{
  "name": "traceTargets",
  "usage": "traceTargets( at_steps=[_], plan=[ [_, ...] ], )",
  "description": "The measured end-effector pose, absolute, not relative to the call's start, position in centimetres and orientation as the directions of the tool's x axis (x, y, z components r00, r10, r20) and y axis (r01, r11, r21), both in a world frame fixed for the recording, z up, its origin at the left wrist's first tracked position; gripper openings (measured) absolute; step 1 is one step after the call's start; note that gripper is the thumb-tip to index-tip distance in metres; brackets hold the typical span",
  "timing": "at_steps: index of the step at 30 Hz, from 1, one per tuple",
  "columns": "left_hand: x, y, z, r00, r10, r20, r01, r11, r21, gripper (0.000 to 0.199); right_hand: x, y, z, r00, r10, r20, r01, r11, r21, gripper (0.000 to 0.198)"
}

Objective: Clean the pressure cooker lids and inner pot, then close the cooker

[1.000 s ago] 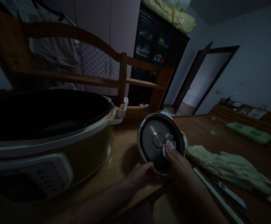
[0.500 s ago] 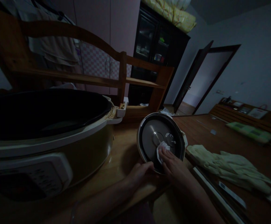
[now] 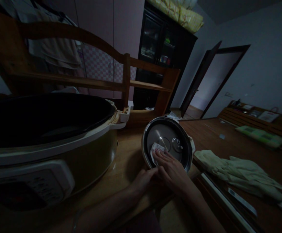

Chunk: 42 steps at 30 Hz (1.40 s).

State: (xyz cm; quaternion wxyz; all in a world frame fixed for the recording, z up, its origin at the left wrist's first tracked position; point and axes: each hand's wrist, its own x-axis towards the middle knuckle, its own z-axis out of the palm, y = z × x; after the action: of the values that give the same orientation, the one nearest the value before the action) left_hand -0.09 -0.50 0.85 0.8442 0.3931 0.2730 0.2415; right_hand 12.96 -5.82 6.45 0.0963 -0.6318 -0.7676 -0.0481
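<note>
Head view: markings on the pale control panel (image 3: 51, 186) of the large cooker (image 3: 96, 161) are too dark to read, as is the printing on the slim white object (image 3: 242, 201) at lower right. A round lid (image 3: 158, 133), tilted on the wooden tabletop (image 3: 125, 153) to the right of the cooker, shows its underside: a smooth, brushed-looking metal disc with circular rings, a dark band around it and a pale outer rim. The left hand (image 3: 142, 182) grips the lid's near rim, thumb visible, its other fingers hidden. The right hand (image 3: 172, 168) lies flattened, fingers close together, holding a crumpled white wipe (image 3: 155, 149) against the metal. The cooker has a glossy olive body, whitish collar and black, rounded interior. Rumpled pale green fabric (image 3: 238, 171) lies farther right.
</note>
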Motion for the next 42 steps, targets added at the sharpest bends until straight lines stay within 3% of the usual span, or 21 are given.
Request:
traceTargets(
  at_steps=[6,19,28,35,42],
  plan=[
    [0.2,-0.3,0.1,0.727,0.622,-0.290,-0.191,0.590,0.785,0.019,13.6,-2.6,6.7,-0.112,0.958,0.265,0.992,0.123,-0.028,0.053],
    [0.6,0.2,-1.5,0.705,0.648,-0.287,-0.279,0.626,0.728,0.018,13.1,-1.6,6.9,-0.300,0.935,0.188,0.908,0.340,-0.244,0.050],
    [0.3,0.0,-0.7,0.727,0.639,-0.250,-0.290,0.616,0.732,0.020,13.2,-4.1,7.1,-0.366,0.911,0.190,0.877,0.406,-0.255,0.047],
    [0.3,-0.1,-0.3,0.741,0.613,-0.274,-0.244,0.626,0.741,0.016,14.2,-6.7,7.3,-0.291,0.947,0.139,0.947,0.306,-0.102,0.044],
    [0.0,-0.4,0.4,0.746,0.598,-0.293,-0.179,0.604,0.777,0.025,18.0,-8.1,4.9,-0.121,0.977,0.178,0.984,0.094,0.152,0.045]
  ],
)
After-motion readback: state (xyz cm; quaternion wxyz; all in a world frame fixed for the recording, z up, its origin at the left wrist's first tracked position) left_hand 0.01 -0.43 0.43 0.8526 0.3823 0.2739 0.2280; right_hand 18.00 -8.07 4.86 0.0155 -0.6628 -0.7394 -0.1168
